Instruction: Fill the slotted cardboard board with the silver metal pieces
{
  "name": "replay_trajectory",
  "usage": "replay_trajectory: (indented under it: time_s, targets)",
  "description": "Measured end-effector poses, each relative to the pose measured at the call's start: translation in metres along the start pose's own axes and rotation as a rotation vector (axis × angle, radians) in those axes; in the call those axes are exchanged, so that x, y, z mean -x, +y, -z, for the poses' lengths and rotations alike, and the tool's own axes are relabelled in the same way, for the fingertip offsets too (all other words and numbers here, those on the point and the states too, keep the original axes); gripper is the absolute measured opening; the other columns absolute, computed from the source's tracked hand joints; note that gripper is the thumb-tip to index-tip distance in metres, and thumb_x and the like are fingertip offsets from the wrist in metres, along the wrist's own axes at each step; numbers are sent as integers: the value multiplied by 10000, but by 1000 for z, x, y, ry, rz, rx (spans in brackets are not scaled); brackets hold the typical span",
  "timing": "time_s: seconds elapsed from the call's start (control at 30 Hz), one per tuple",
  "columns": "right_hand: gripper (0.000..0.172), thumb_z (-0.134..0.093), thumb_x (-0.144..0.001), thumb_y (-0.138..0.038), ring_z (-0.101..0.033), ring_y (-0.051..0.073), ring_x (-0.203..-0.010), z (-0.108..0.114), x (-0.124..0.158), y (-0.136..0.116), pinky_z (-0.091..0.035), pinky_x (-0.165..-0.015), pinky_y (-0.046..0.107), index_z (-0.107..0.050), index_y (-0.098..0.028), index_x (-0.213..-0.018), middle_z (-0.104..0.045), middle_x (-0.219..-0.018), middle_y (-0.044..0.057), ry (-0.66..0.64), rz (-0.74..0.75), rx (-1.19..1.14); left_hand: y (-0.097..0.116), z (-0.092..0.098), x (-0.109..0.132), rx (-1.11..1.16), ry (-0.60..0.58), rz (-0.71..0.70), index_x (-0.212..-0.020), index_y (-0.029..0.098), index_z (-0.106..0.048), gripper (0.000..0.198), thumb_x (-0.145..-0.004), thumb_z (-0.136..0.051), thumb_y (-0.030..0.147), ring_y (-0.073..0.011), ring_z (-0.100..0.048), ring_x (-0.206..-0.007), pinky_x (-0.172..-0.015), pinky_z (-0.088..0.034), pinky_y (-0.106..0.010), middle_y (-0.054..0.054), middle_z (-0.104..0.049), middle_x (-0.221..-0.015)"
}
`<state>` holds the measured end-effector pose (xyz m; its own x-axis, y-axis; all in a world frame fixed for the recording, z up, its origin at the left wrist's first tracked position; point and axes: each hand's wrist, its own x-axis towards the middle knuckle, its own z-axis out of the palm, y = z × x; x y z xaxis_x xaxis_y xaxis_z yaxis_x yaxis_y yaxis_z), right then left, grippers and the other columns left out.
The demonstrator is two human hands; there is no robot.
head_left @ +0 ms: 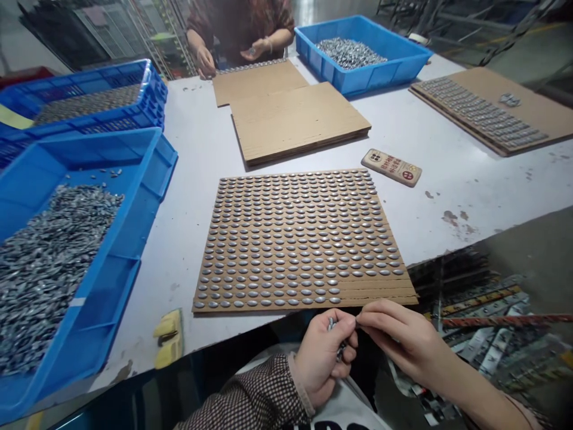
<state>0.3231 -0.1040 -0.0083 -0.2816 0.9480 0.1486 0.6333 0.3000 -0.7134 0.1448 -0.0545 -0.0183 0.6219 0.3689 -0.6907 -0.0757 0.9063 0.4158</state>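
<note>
My left hand (326, 352) is closed around several small grey metal pieces (332, 323), pointed ovals, some showing between the fingers. Thumb and fingertips of my right hand (398, 328) pinch together right beside the left thumb; whatever is between them is too small to make out. Both hands are just in front of the near edge of a cardboard sheet (378, 289). Rows of the same oval metal pieces (290, 227) cover most of that sheet. At its near right corner, bare cardboard strips show.
A blue bin (147, 197) of loose metal pieces stands left, a blue crate (154, 89) behind it. Stacked cardboard (299, 119), a printed plaque (391, 167), another filled sheet (478, 113) and a second blue bin (376, 77) lie beyond. Opposite, a person's hands (257, 49) work at another sheet.
</note>
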Motion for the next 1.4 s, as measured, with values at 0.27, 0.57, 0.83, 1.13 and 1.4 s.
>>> replay_trajectory:
  time_s: [0.27, 0.57, 0.83, 1.13, 1.4]
  targets:
    - [267, -491, -918, -108, -633, 180, -909, -7, -13, 16, -544, -755, 286, -614, -241, -1115, -652, -1003, 80, 169, 11, 154, -2, 6, 1, 138, 46, 23, -950, 132, -594, 266, -786, -540, 335, -47, -442, -490, -351, -90, -179, -4, -514, -740]
    - [274, -455, -930, -100, -627, 197, -947, -17, -34, 29, -535, -802, 318, -638, -203, -1106, -658, -1038, 95, 160, 40, 418, -2, 10, 2, 80, 36, 39, -969, 166, -549, 249, -733, -552, 246, -37, -417, -459, -344, -86, -177, 12, -541, -737]
    - [274, -442, -911, -61, -616, 208, -944, -15, -34, 32, -534, -775, 306, -625, -163, -1087, -644, -1036, 112, 136, 84, 511, 0, 8, 6, 44, -6, 1, -941, 128, -611, 251, -735, -641, 266, -45, -452, -508, -339, -109, -172, -10, -552, -751]
    - [185, -507, -925, -162, -635, 180, -876, -3, -16, 4, -531, -737, 273, -599, -228, -1072, -645, -968, 68, 158, -108, 20, 2, 5, 10, 43, 19, -68, -964, 166, -519, 232, -777, -617, 260, -49, -458, -473, -322, -123, -156, -12, -609, -763]
    - [152, -512, -938, -169, -617, 155, -837, -3, 2, -9, -496, -734, 263, -626, -234, -1015, -641, -907, 39, -16, -211, -437, 3, 1, 10, 17, -65, -85, -896, 165, -513, 254, -835, -629, 383, -32, -389, -457, -330, -103, -153, 14, -543, -688]
